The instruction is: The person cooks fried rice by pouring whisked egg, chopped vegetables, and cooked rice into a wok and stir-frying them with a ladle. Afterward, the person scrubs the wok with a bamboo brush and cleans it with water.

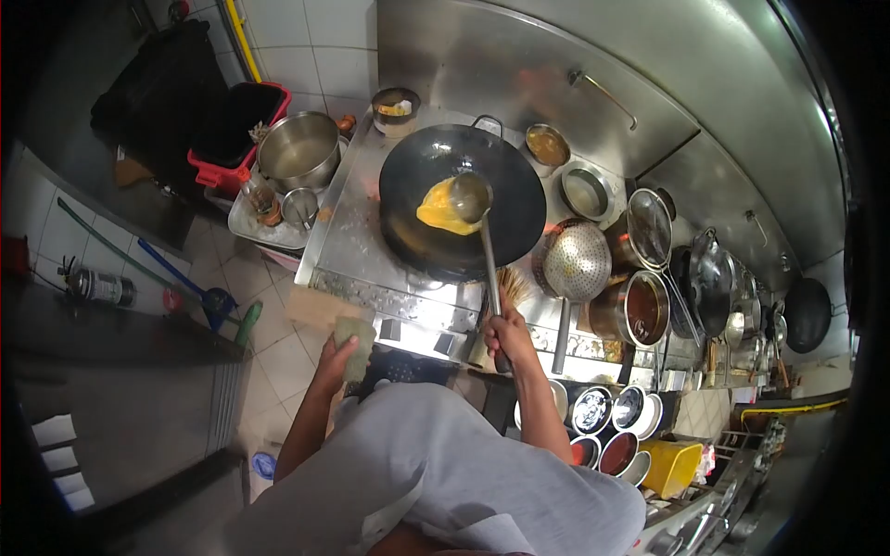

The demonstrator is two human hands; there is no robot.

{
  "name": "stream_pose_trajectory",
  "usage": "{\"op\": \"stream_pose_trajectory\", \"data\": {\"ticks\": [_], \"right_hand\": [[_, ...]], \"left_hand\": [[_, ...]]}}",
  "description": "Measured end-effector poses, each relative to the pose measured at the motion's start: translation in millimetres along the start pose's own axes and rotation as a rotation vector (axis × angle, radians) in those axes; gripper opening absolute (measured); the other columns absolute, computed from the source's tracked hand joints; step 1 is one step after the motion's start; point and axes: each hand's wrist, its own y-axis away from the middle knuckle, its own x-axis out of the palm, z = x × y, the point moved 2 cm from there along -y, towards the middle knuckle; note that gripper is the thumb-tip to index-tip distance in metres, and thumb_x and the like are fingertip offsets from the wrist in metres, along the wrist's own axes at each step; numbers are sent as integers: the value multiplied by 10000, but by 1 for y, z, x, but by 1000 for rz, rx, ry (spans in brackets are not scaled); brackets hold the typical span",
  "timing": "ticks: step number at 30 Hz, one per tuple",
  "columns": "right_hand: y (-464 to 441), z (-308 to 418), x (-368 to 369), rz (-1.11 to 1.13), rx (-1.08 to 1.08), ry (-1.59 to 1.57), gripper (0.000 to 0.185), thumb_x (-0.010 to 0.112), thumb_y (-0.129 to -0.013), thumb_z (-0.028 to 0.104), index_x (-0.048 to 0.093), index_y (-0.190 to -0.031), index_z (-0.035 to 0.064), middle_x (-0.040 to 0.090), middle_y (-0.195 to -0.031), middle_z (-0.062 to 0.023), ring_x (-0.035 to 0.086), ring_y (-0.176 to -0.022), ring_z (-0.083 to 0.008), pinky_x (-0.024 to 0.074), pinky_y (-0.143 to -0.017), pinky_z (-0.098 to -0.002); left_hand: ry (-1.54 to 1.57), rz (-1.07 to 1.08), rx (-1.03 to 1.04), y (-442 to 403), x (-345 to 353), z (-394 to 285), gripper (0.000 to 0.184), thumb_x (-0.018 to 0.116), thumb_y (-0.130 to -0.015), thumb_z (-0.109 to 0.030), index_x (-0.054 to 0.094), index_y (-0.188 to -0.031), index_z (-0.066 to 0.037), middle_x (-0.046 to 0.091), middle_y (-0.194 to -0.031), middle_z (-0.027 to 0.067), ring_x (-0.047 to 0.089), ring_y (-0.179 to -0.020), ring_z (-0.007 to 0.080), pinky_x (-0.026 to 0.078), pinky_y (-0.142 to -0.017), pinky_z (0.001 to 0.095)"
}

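A large black wok sits on the steel stove, with a yellow patch of what looks like egg in its middle. The bowl of a long-handled ladle rests at the right edge of the egg. Fingers wrapped round the ladle's handle, my right hand is closed in front of the stove. My left hand is low and left of the wok, closed on a flat, pale green folded cloth.
Right of the wok are a perforated strainer, a steel bowl and a pot of reddish-brown liquid. Seasoning tubs stand by my right arm. A steel pot and a bottle are at the left.
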Motion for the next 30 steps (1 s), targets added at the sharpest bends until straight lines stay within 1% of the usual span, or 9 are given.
{"op": "stream_pose_trajectory", "data": {"ticks": [2, 5, 9, 15, 21, 23, 25, 27, 30], "right_hand": [[-20, -10, -2, -160, -57, 114, 800, 420, -867, -26, 125, -1553, 262, 421, -628, 19, 383, -443, -86, 392, -400, -252], [-51, -10, 6, -134, -38, 61, 804, 424, -871, -17, 103, -1554, 262, 421, -636, 20, 382, -445, -84, 397, -402, -248], [-15, -4, -14, 182, 78, -198, 828, 418, -851, -40, 83, -1560, 225, 408, -622, 22, 389, -439, -87, 387, -396, -266], [-32, -6, 5, -190, -49, 113, 813, 412, -858, -28, 112, -1554, 269, 422, -637, 12, 394, -435, -82, 401, -384, -249], [-11, -4, -21, 180, 117, -219, 784, 408, -875, -7, 121, -1553, 260, 380, -621, 30, 361, -428, -74, 374, -382, -239], [-5, -1, -17, 137, 120, -155, 776, 412, -876, -9, 135, -1552, 252, 389, -616, 27, 367, -423, -83, 377, -383, -242], [-13, -5, -4, -168, -59, 106, 782, 423, -871, -17, 148, -1550, 256, 402, -613, 21, 377, -420, -92, 381, -387, -245], [-43, -15, -4, -220, -70, 97, 792, 430, -866, -23, 148, -1550, 259, 414, -611, 16, 387, -423, -98, 387, -390, -248], [-53, -14, -11, -9, 32, -47, 791, 436, -864, -15, 146, -1551, 252, 429, -629, 19, 379, -424, -81, 379, -390, -237]], "left_hand": [[-22, 43, 30, -1, -8, 5, 419, 592, -929, -203, 472, -1288, -22, 634, -1039, 120, 652, -844, 204, 574, -669, 344], [-5, 74, 35, -4, -6, 10, 427, 607, -919, -176, 468, -1293, -24, 620, -1073, 117, 645, -869, 206, 578, -680, 353], [-16, 116, 7, -2, -3, 8, 442, 607, -904, -108, 458, -1314, -37, 620, -1079, 120, 647, -886, 206, 574, -696, 347], [0, 108, 84, 1, -3, 6, 502, 614, -886, -63, 420, -1349, -41, 607, -1120, 123, 647, -891, 211, 576, -715, 351], [-41, 141, 47, 1, 2, 2, 521, 628, -884, -76, 413, -1356, -35, 604, -1128, 121, 640, -919, 212, 579, -718, 356], [-6, 81, 97, 4, 1, -1, 486, 622, -899, -108, 433, -1341, -40, 605, -1124, 115, 640, -915, 205, 581, -703, 361], [9, 60, 63, 5, -4, -1, 457, 620, -906, -127, 445, -1318, -36, 604, -1109, 110, 638, -895, 199, 580, -695, 354], [27, 53, 32, 4, -5, 1, 430, 618, -913, -145, 457, -1295, -32, 603, -1094, 106, 636, -876, 193, 579, -686, 347], [-4, 112, 10, -1, 1, -2, 408, 605, -928, -180, 466, -1285, -38, 602, -1081, 103, 632, -855, 189, 577, -672, 347]]}}
